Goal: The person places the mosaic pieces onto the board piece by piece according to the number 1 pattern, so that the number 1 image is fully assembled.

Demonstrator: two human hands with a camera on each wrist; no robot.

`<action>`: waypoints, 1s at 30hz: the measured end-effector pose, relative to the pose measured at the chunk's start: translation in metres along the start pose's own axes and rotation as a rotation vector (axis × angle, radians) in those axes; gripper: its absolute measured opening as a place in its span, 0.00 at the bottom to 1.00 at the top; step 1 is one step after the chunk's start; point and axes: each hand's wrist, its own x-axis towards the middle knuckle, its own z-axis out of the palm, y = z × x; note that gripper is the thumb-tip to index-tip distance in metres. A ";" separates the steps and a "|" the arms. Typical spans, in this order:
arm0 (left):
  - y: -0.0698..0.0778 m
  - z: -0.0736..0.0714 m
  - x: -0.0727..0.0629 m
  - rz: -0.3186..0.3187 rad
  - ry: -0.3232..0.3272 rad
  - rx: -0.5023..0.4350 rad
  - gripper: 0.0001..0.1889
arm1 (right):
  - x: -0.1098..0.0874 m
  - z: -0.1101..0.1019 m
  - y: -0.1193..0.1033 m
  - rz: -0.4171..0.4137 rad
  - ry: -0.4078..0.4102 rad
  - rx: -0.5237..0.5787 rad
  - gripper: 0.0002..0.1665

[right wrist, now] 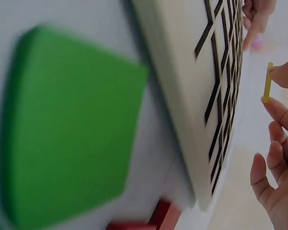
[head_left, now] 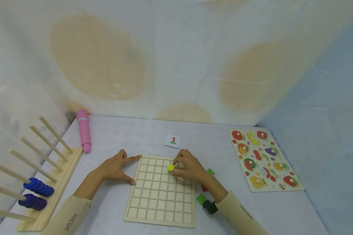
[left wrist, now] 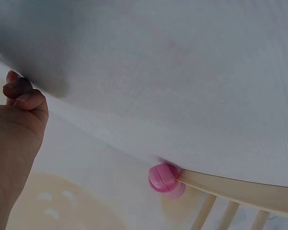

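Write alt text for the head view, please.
A right hand pinches a yellow tile over a wooden grid board, while the left hand touches its left edge. A pattern card lies beyond, with a peg rack at left and fruit puzzle at right.

Lettering legible in the head view. Left sleeve [head_left: 69, 213]: the words "Let's Slim", in dark print on beige cloth, run lengthwise along the forearm, the first letter toward the elbow and the last toward the cuff. Right sleeve [head_left: 238, 213]: the same two words, likewise dark on beige, begin near the cuff and end toward the elbow. Finer details of both inscriptions are too small to tell.
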 end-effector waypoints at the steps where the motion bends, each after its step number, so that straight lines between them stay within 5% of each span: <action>1: 0.000 0.000 0.000 0.000 0.000 0.002 0.58 | 0.003 0.002 -0.002 -0.003 -0.005 -0.011 0.09; 13: 0.000 0.000 0.001 -0.005 0.013 0.027 0.57 | 0.026 0.022 -0.018 -0.018 -0.067 -0.200 0.11; 30: 0.003 -0.002 0.000 -0.027 -0.007 0.018 0.56 | 0.034 0.029 -0.020 -0.089 -0.090 -0.341 0.14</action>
